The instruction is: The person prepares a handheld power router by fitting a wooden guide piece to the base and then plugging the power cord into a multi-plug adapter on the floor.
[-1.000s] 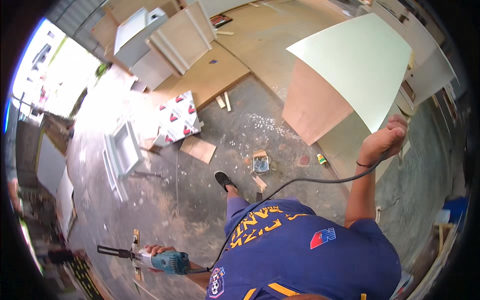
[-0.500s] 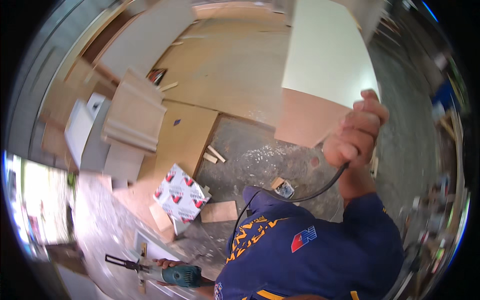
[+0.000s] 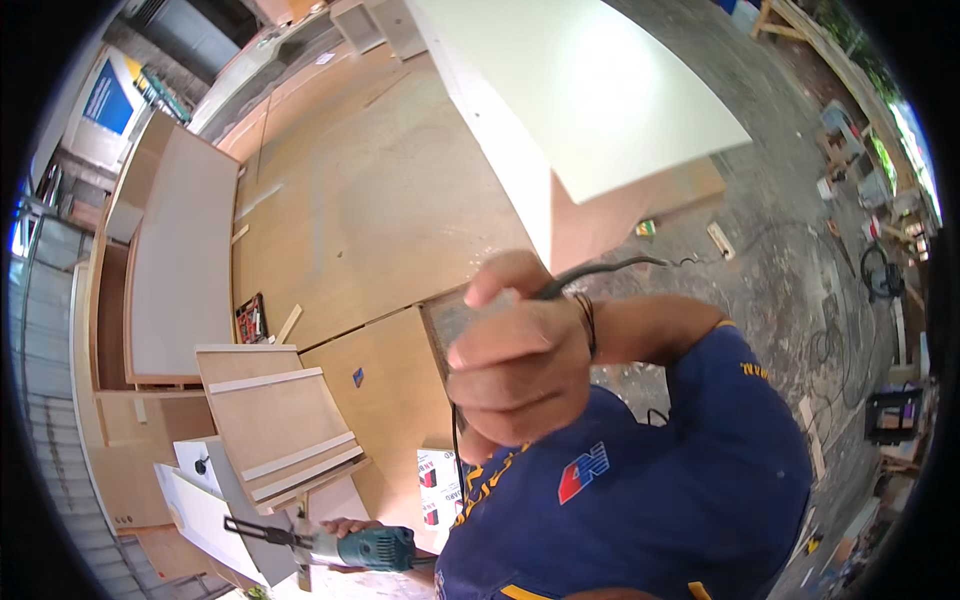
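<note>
At the lower left, my left hand (image 3: 345, 526) grips a teal corded power tool (image 3: 378, 550) with a silver head and a black slotted piece at its front end. Its exact kind I cannot make out. Raised before my chest, my right hand (image 3: 525, 365) is closed around a black cord (image 3: 605, 267). One stretch of the cord leads off toward the right; a thin black length hangs below the fist along my dark blue shirt. Whether it joins the tool is hidden.
Large plywood sheets (image 3: 390, 190) lie ahead, with a glossy white panel (image 3: 590, 90) at the far right. A cabinet frame (image 3: 185, 250) and a panel with white strips (image 3: 280, 420) stand left. A patterned white box (image 3: 436, 487) is beside me. Scattered tools line the right floor.
The view has turned. My right hand has come from the upper right to in front of my chest, bringing the cord along. My left hand keeps its grip on the power tool.
</note>
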